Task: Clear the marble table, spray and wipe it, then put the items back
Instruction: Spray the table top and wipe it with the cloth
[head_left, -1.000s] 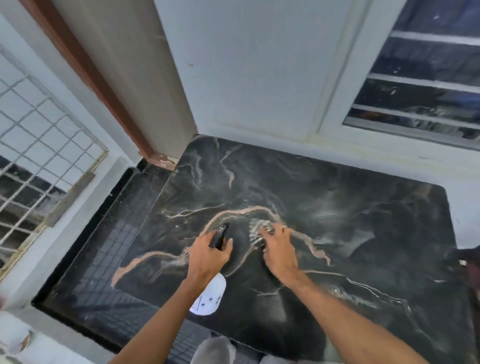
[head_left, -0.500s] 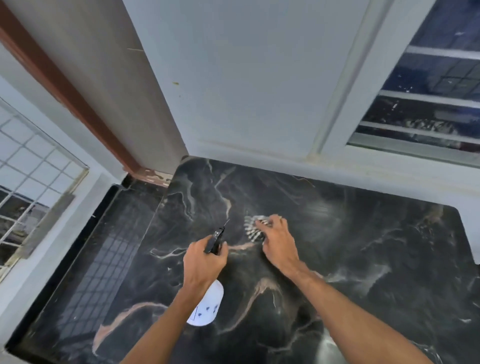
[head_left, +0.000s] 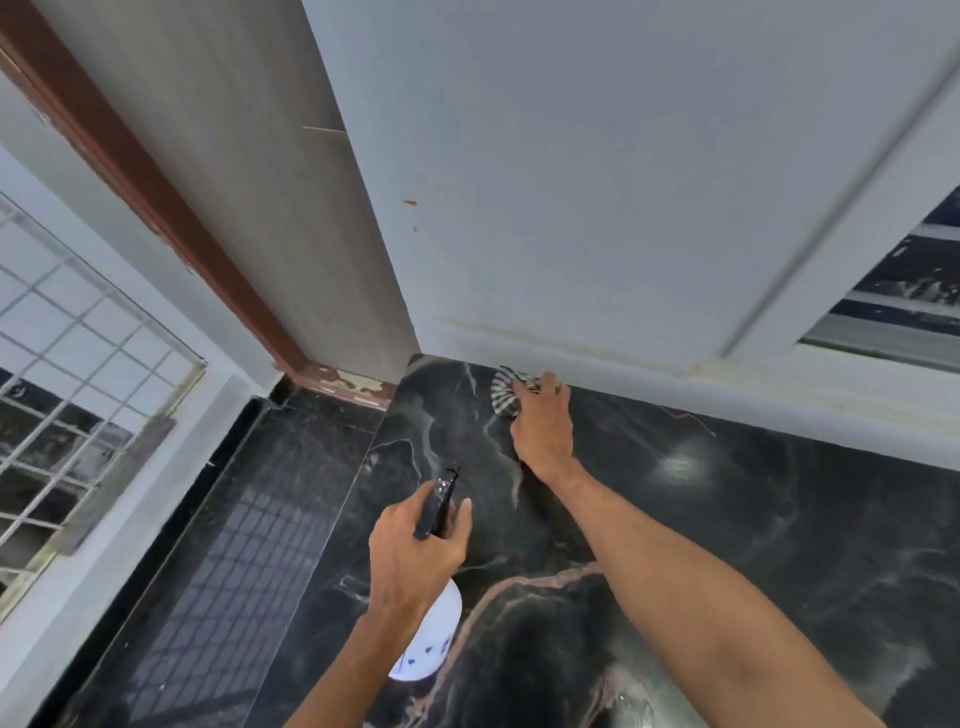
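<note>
The table (head_left: 779, 545) lay bare right of the cloth (head_left: 506, 397); the wall (head_left: 571, 208) blocked passage just behind the cloth.

I'm in a home, by the look of it: a black marble table (head_left: 753, 519) against a white painted wall (head_left: 597, 182), a brown-framed door (head_left: 218, 197), a grilled window (head_left: 78, 364) and dark glossy floor tiles (head_left: 234, 545).

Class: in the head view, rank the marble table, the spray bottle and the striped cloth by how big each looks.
1. marble table, by far the largest.
2. spray bottle, partly hidden by the left hand.
3. striped cloth, mostly under the right hand; farther away, so unsure.
</note>
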